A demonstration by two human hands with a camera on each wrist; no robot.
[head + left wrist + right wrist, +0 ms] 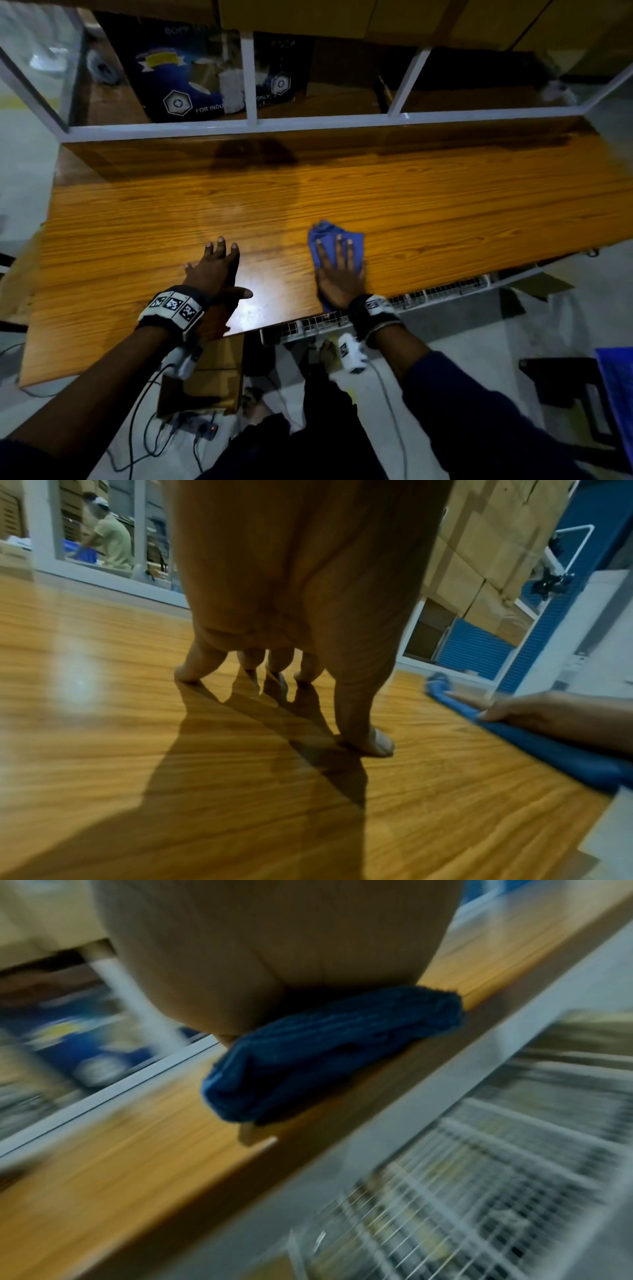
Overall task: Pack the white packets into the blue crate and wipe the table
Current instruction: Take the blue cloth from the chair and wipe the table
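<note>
Wooden table (445,205) fills the view, and the right hand (339,274) lies flat on a blue cloth (329,236) near its front edge. Left hand (212,267) rests beside it with fingers spread, holding nothing. I think the cloth is soft and light, so it is best pressed flat in the middle; no white packets show.

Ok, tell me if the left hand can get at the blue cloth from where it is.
Probably yes: the left hand rests open on the table, bare wood separating it from the blue cloth under the right hand.
</note>
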